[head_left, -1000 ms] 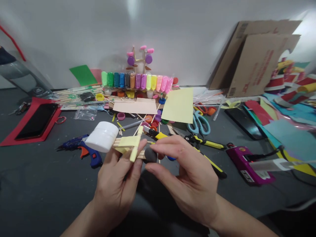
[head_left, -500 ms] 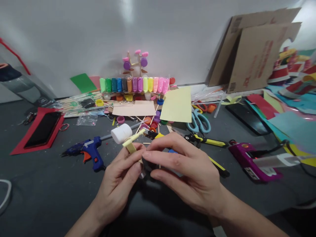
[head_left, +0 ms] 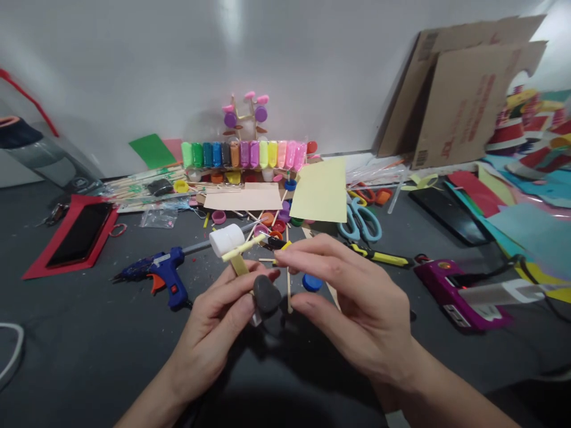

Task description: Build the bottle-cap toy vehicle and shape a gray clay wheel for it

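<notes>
Between the fingers of my left hand (head_left: 220, 327) is a small craft piece: a pale yellow strip (head_left: 239, 266) with a yellow crossbar (head_left: 243, 247) at its top. A white cylinder (head_left: 226, 240) shows just behind the crossbar. A dark grey, rounded lump (head_left: 266, 294), like modelling clay, sits at the lower part of the piece by my left fingertips. My right hand (head_left: 352, 303) hovers to the right of the lump, thumb and fingers apart, with nothing visible in them. Behind it lie a thin wooden stick (head_left: 289, 291) and a blue cap (head_left: 312, 282).
To the left lies a blue glue gun (head_left: 167, 276); a phone (head_left: 80, 235) rests on red paper. Light blue scissors (head_left: 362, 221), yellow paper (head_left: 320, 190) and a row of coloured clay packs (head_left: 244, 154) stretch across the back. At right sits a purple power strip (head_left: 459, 297).
My right hand has drawn back to the right and its fingers have parted, uncovering the dark grey lump. My left hand keeps its hold, almost unmoved.
</notes>
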{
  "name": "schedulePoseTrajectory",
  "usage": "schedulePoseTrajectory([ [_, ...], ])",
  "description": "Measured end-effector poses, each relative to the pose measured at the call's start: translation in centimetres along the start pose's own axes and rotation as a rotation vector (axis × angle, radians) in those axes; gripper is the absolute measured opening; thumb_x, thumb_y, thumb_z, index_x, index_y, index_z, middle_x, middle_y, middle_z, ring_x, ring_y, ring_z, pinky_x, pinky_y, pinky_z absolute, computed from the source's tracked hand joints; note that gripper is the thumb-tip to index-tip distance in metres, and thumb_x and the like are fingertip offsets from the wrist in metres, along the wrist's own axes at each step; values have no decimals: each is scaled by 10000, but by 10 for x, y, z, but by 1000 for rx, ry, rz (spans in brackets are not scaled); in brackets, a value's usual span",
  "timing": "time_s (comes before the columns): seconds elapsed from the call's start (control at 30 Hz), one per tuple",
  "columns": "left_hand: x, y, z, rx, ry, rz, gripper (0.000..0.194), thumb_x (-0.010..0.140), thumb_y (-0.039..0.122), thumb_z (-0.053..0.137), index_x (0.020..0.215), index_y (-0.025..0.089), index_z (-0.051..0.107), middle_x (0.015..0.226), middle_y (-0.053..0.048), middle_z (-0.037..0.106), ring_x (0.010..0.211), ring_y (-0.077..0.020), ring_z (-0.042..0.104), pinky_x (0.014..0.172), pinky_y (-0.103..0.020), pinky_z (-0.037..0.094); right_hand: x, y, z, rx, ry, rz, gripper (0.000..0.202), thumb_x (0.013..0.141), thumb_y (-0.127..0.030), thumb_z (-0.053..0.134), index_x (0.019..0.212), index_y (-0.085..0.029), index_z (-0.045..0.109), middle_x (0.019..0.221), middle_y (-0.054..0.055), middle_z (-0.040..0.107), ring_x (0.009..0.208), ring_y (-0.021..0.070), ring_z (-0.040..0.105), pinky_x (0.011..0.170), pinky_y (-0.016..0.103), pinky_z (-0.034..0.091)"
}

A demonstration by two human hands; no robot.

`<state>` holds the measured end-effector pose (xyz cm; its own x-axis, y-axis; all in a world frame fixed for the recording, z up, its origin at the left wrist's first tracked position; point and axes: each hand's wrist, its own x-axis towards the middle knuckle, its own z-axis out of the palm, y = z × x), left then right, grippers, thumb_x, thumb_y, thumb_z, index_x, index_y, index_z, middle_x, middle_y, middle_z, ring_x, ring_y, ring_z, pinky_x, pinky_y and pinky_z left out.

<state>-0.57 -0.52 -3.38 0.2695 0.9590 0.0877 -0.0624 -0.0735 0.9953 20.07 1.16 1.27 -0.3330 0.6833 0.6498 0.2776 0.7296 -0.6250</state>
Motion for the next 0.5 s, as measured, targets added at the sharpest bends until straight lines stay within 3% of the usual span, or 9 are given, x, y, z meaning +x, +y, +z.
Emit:
schedulePoseTrajectory([
  [0.13,1,-4,2,-231,-52,-15,352,1037,389,500,1209,283,788,1338,-94,711,1302,-305,591,1119,-461,441,-1,2,0,26,-24,28,228,965,-233,680,1177,-158,722,1064,69,728,989,144,694,901,252,570],
  [0.23,4,-4,6,-330,-77,-45,477,1047,509,412,1155,265,808,1266,-103,739,1182,-304,642,1034,-460,495,-3,3,4,-7,-55,12,218,976,-233,659,1179,-189,725,1082,77,722,995,162,700,888,289,583],
  [0.37,7,-1,9,-333,-123,-153,441,1017,508,511,1077,214,833,1070,-102,787,1015,-271,675,930,-396,516,-6,2,6,-40,-82,-31,225,989,-219,635,1200,-218,713,1113,85,721,1021,174,691,891,314,585],
  [0.5,7,-3,6,-303,-106,-175,456,963,575,580,1090,216,832,1065,-94,787,1039,-276,659,1012,-411,469,-8,0,6,-87,-112,-49,254,1002,-238,613,1236,-183,695,1136,104,722,1054,184,685,907,317,581],
])
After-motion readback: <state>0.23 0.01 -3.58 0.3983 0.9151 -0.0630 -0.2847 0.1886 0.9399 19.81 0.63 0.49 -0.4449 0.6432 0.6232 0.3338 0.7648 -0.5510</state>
